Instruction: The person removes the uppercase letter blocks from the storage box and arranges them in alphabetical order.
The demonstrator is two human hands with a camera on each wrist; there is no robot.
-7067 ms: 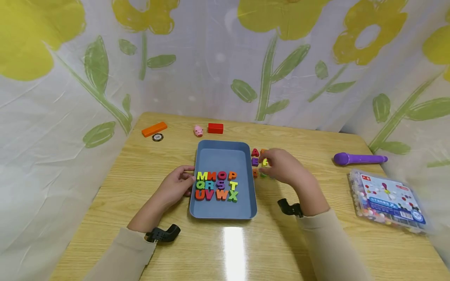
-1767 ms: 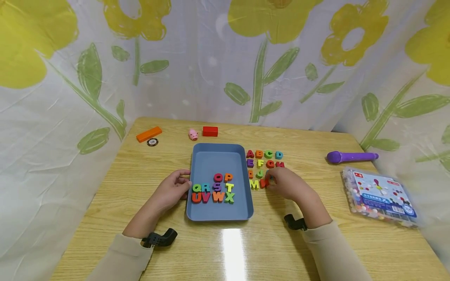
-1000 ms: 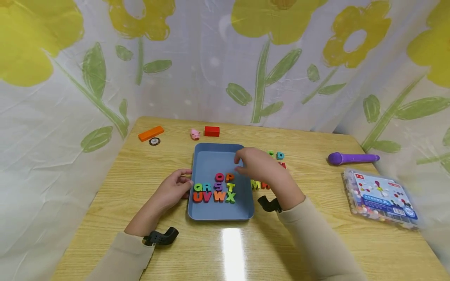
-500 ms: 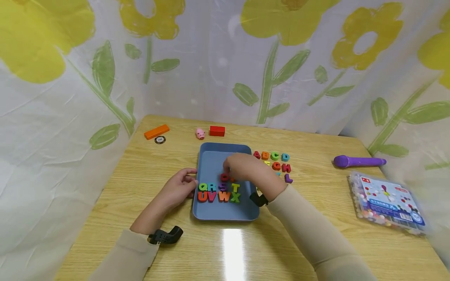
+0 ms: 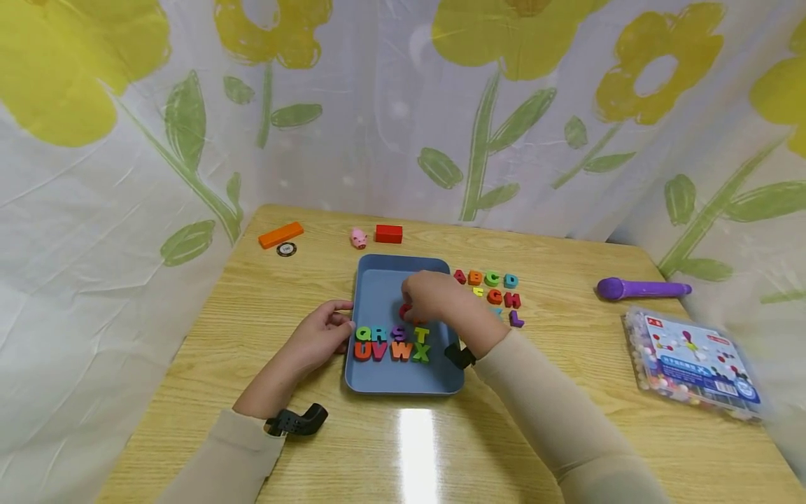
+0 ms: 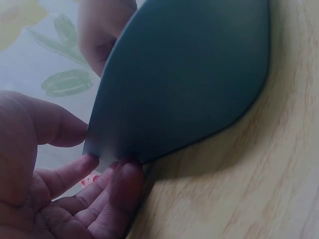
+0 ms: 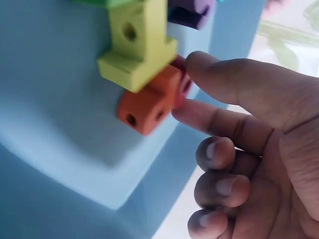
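Note:
In the head view, a blue-grey tray (image 5: 403,383) lies on the wooden table. My left hand (image 5: 321,336) holds its left side, thumb and fingertips at the rim and outer wall, as the left wrist view shows. My right hand (image 5: 434,297) reaches into the tray from the right. Its thumb and index finger pinch a red letter O (image 7: 185,82), while the other fingers curl in. Close by lie an orange letter P (image 7: 147,107) and a yellow letter T (image 5: 421,334). Q, R, S and U to X fill two rows with the T.
Letters A to D (image 5: 492,278) and others stand in rows right of the tray, some hidden by my right arm. Behind are an orange block (image 5: 280,235), chip (image 5: 286,249), pink pig (image 5: 358,239) and red block (image 5: 388,234). Right: purple microphone (image 5: 642,288), bead box (image 5: 693,364).
Letters M and N went from the tray to the table on the right. My right hand came back left into the tray and took hold of the O. My left hand stayed.

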